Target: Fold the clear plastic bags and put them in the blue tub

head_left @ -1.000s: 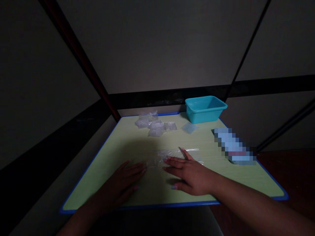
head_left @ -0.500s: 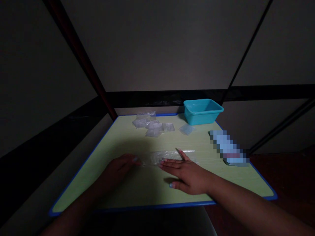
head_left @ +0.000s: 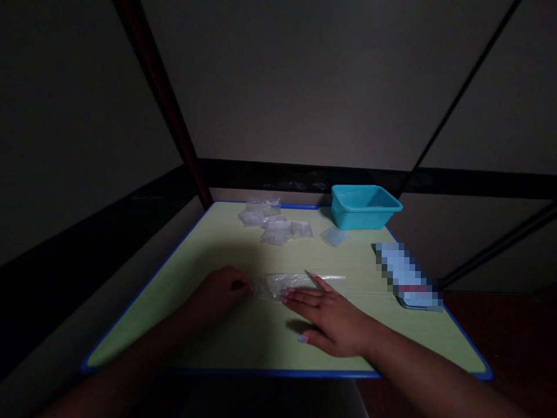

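The pale green table stands in this dim corner, a turquoise basin at its far right, a clear plastic strip lying nearer the front, the right hand flat on it, fingers spread, and the left hand pinching its left end.

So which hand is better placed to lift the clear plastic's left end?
Likely the left hand: it curls at that end of the plastic, while the right hand lies spread farther right.
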A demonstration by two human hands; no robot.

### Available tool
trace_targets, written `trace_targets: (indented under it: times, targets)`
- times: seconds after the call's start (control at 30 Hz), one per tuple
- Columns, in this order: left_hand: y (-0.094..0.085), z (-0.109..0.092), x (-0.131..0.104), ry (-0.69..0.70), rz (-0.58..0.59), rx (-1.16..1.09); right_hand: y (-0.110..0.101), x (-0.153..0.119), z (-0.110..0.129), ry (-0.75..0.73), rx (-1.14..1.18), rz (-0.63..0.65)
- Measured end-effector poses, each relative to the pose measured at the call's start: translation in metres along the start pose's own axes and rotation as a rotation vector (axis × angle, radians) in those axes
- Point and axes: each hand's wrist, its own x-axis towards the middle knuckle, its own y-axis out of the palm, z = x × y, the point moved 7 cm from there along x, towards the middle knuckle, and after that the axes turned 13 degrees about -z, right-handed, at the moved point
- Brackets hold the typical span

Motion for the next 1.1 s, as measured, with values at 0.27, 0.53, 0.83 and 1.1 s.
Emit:
trace_targets:
  times: [0.27,0.53,0.83,1.1]
  targets:
    - [0.003,0.0,-0.01,-0.035,0.001,-0.06,0.004,0.005,0.0,0.004,-0.02,0.029]
    - [0.004,0.005,-0.012,-0.051,-0.011,-0.11,0.012,0.022,-0.003,-0.018,-0.052,0.131]
    - [0.0,0.009,-0.014,-0.041,-0.062,-0.031,0.018,0.026,-0.001,-0.077,-0.011,0.15]
    - [0.004,-0.028,-0.026,0.386,-0.364,0.385,0.014,0.027,0.001,-0.068,0.025,0.122]
